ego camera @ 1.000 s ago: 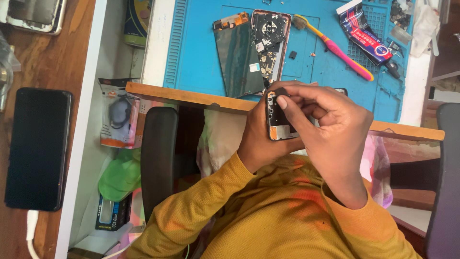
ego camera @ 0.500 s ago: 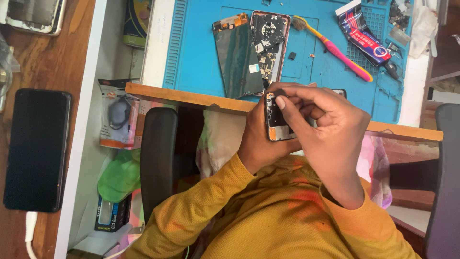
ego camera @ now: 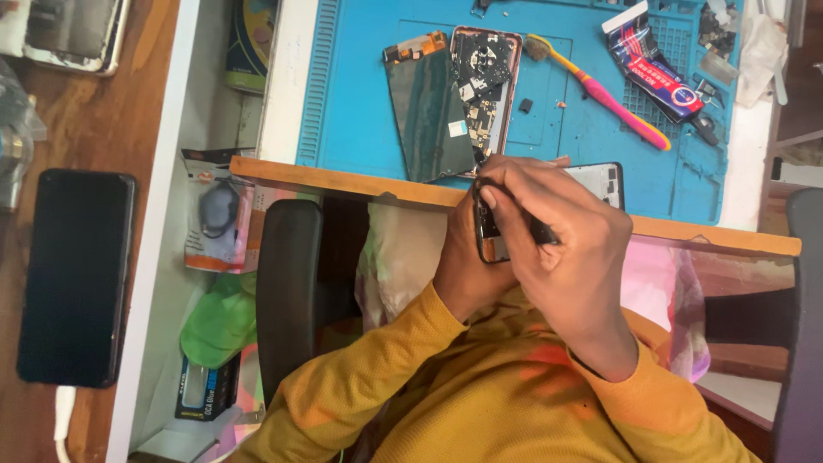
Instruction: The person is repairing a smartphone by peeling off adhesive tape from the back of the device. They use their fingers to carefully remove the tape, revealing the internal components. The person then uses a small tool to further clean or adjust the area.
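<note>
While my left hand (ego camera: pixel 467 274) clamps the small opened phone (ego camera: pixel 490 230) above the bench (ego camera: pixel 360 182) edge to steady it, my right hand (ego camera: pixel 561 249) pinches a thin dark tool (ego camera: pixel 538 230), probably tweezers. Its tip sits on the phone, close for fine work.

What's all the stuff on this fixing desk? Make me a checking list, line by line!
Surface: blue work mat on a white bench with a wooden front edge.
Job's things: small phone held in front of the bench edge; a dark thin tool shows among the fingers.
Clutter: opened phone and loose screen panel on the mat, pink and yellow toothbrush, red and blue packet, black phone on the wooden table.
Grippers: left hand cradles the small phone from below; right hand covers it from above.
Cables: white cable end below the black phone.
Surroundings: black chair back, green cap.
</note>
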